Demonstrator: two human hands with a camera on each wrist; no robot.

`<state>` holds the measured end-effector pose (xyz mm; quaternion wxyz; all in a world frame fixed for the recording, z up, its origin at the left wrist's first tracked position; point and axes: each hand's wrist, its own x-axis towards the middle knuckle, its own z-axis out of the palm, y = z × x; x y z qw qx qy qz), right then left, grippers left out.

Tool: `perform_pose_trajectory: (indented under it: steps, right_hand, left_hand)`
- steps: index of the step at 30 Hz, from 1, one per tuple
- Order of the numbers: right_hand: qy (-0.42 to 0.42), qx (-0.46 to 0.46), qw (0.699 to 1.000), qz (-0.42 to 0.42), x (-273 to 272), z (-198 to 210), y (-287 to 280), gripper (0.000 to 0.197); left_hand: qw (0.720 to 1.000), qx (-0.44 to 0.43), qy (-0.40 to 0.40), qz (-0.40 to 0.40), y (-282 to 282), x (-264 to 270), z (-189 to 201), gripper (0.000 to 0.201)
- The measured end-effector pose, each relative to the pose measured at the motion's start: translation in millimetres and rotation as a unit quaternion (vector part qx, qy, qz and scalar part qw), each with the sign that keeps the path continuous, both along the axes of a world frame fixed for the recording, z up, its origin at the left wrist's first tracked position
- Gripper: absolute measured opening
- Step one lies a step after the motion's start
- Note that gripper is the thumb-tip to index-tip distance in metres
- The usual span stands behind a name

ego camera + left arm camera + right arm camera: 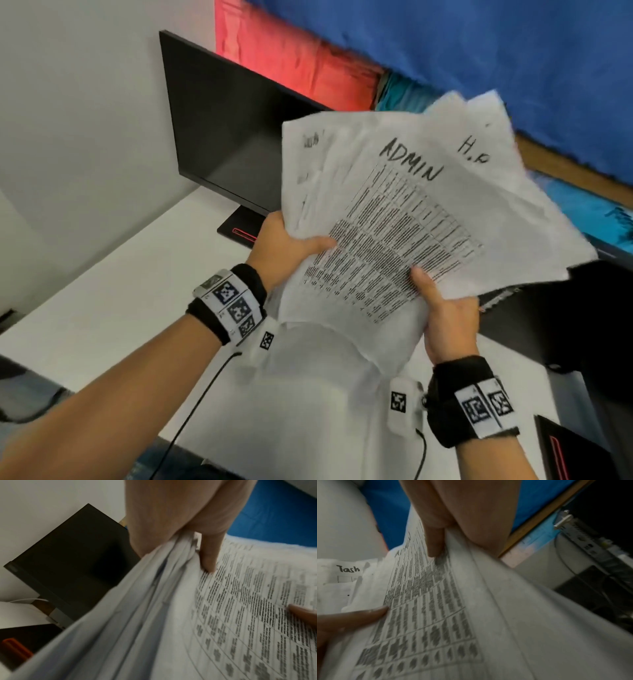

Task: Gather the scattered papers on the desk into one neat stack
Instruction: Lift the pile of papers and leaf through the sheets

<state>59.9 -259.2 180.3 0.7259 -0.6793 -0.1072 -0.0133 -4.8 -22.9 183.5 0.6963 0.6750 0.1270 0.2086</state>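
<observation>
Head view. Both hands hold a loose sheaf of white printed paper sheets (404, 219) raised above the white desk top (113, 294), in front of the black flat monitor (219, 137). The top sheet carries a printed table and the handwritten word "ADMIN"; the sheets behind fan out unevenly at the far corners. The left hand (284, 250) pinches the sheaf's left edge, thumb on top; the right hand (445, 318) pinches the near edge likewise.

Left wrist view. The left thumb presses the top sheet, and the layered edges of several sheets bunch beneath it; the fingers underneath are hidden.

Right wrist view. The right thumb lies on the printed table; a further sheet marked "Task" projects at the left.

Handling. The sheets look light, limp and slippery against each other, so they are likely to sag and slide apart. Holding 2 opposite edges loosely and tapping 1 edge on the desk should square them.
</observation>
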Motion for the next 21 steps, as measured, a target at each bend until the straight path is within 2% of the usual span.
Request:
perform_pose_trajectory:
  steps: [2, 4, 6, 7, 10, 12, 17, 21]
  right_hand:
    - [-0.050, 0.016, 0.999, -0.010, -5, 11, 5, 0.033]
    - [-0.083, 0.019, 0.996, -0.015, -9, 14, 6, 0.049]
    - [-0.076, 0.005, 0.997, -0.004, -6, 8, 5, 0.053]
    - [-0.054, 0.002, 0.999, 0.004, -2, 1, 6, 0.052]
    - [0.059, 0.036, 0.997, 0.035, 14, -28, 8, 0.066]
    - [0.114, 0.024, 0.992, 0.047, 25, -44, 14, 0.058]
    - [0.142, -0.062, 0.988, 0.029, 40, -66, 23, 0.049]
    - [0.102, -0.069, 0.992, 0.018, 45, -66, 16, 0.046]
  left_hand:
    - [0.998, -0.022, -0.056, 0.033, 4, 0, 9, 0.039]
    - [0.994, -0.011, -0.097, 0.038, 7, -2, 16, 0.041]
    - [0.993, -0.002, -0.115, 0.025, 8, -6, 15, 0.042]
    - [0.994, 0.001, -0.110, 0.021, 10, -6, 9, 0.048]
    - [0.997, 0.004, -0.060, 0.038, 15, 1, -20, 0.074]
    - [0.999, -0.025, -0.026, 0.039, 19, 7, -40, 0.081]
    - [0.999, 0.001, 0.012, 0.041, 28, 25, -56, 0.071]
    - [0.999, 0.000, 0.006, 0.045, 45, 35, -51, 0.074]
